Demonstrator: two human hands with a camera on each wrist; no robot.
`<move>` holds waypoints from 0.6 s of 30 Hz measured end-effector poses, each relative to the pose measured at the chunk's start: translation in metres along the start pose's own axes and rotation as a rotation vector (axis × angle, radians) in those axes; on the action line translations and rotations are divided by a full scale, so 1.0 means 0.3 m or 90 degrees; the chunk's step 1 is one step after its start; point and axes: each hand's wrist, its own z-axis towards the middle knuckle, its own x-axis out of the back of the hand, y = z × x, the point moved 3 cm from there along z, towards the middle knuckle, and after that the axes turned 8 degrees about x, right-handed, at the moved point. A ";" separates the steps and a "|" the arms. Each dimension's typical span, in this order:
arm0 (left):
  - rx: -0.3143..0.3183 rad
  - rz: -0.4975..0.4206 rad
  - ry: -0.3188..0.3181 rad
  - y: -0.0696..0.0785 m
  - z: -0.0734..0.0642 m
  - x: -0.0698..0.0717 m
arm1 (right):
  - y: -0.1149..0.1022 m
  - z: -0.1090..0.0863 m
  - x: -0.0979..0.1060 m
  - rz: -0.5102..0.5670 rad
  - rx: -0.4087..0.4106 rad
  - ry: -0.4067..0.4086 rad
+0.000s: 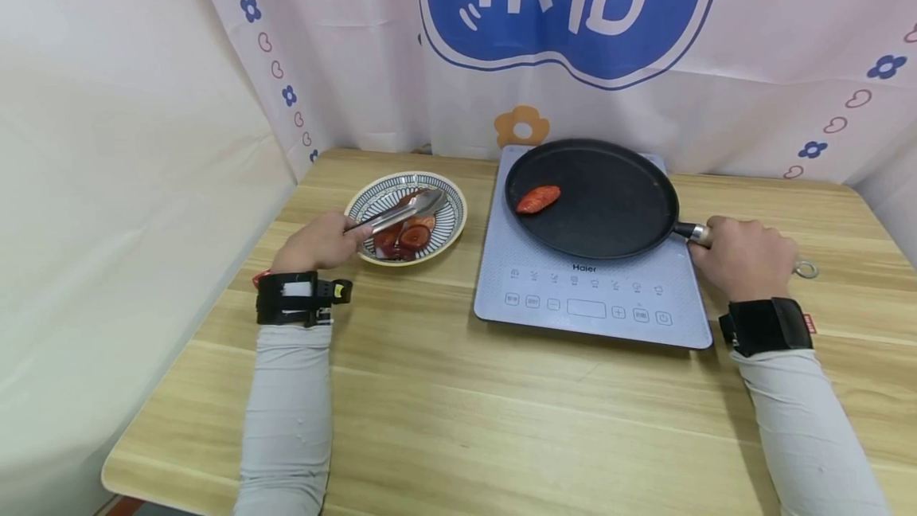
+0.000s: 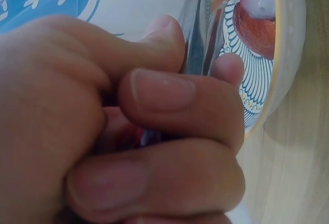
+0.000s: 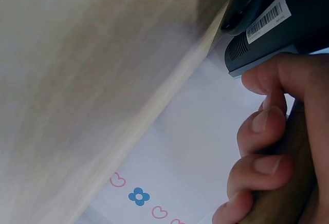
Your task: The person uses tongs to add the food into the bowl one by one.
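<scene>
My left hand (image 1: pixel 320 242) grips metal tongs (image 1: pixel 401 214), and their tips reach over a patterned plate (image 1: pixel 455 233). In the left wrist view the fingers curl round the tongs (image 2: pixel 198 39). Several reddish food pieces (image 1: pixel 414 237) lie on the plate, partly hidden under the tongs. On the right, my right hand (image 1: pixel 745 257) holds the wooden handle (image 1: pixel 702 235) of a flat black frying pan (image 1: pixel 602 197). The right wrist view shows fingers wrapped round that handle (image 3: pixel 290 167). One red-orange oblong food piece (image 1: pixel 538 199) lies at the pan's left side.
Beneath the pan is a light grey induction cooker (image 1: pixel 530 277) with touch controls along its front. Both it and the plate stand on a wooden table (image 1: pixel 430 404). A white curtain (image 1: pixel 358 54) with a blue emblem hangs directly behind the table's back edge.
</scene>
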 end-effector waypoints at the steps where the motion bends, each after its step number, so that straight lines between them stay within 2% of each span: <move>1: 0.000 -0.001 -0.001 0.001 -0.001 0.000 | 0.000 0.000 0.000 0.000 0.000 0.001; 11: -0.006 0.006 0.000 -0.004 0.002 0.000 | 0.000 0.000 0.001 -0.003 -0.001 0.001; 18: 0.004 0.003 0.001 -0.010 0.005 0.004 | 0.000 0.002 -0.001 -0.007 -0.002 0.004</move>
